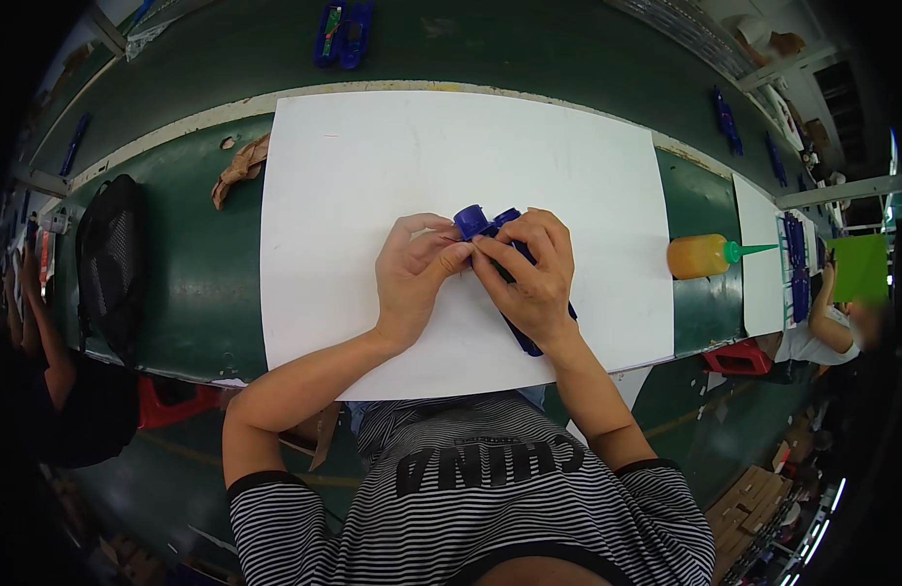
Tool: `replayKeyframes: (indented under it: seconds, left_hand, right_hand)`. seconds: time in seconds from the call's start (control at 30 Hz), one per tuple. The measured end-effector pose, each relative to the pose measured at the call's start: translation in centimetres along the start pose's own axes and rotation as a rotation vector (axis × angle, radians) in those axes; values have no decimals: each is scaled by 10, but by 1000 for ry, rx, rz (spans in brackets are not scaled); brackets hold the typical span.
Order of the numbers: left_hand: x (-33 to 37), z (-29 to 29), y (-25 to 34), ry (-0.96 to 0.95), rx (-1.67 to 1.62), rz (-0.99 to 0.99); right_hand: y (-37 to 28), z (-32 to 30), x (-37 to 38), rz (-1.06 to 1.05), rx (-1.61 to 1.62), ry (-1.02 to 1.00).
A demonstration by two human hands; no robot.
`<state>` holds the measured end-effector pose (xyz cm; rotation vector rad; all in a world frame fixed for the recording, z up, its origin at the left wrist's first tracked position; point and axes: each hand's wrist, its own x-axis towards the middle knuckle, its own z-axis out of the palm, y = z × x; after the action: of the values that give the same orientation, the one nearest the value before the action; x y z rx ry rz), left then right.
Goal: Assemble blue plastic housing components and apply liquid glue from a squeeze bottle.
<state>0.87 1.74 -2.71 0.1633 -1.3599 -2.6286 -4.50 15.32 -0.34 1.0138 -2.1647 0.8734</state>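
Note:
Over a large white sheet [373, 156], both of my hands meet at a dark blue plastic casing [471, 221] with a round, cup-like end. My left hand [412, 273] pinches the round end's lower edge between thumb and fingers. Wrapped around the casing's other side, my right hand [529, 269] has its thumb and forefinger meeting the left fingertips. Long blue parts of the casing run under the right palm and show below it, near the wrist. What lies between the touching fingertips is too small to make out.
A bottle of amber liquid with a green nozzle [700, 257] lies right of the sheet. Crumpled brown paper [241, 171] and a black mesh bag [111, 264] are on the left. Open blue casings [344, 35] lie beyond. Other people work at both sides, near red stools [739, 357].

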Motion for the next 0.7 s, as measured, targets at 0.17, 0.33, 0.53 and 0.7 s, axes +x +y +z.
replayKeyframes:
  seconds: [0.17, 0.33, 0.53, 0.7]
  left_hand:
    - [-2, 1, -1, 34, 5, -17]
    - [1, -6, -2, 51, -50, -121]
    - [6, -2, 15, 109, -183, -372]
    - [13, -9, 6, 125, -130, -321]
  right_hand:
    - [0, 2, -1, 29, 32, 9]
    - [-1, 2, 0, -17, -3, -21]
    - [-8, -1, 2, -29, -68, -93]
    - [-6, -10, 8, 208, 157, -157]
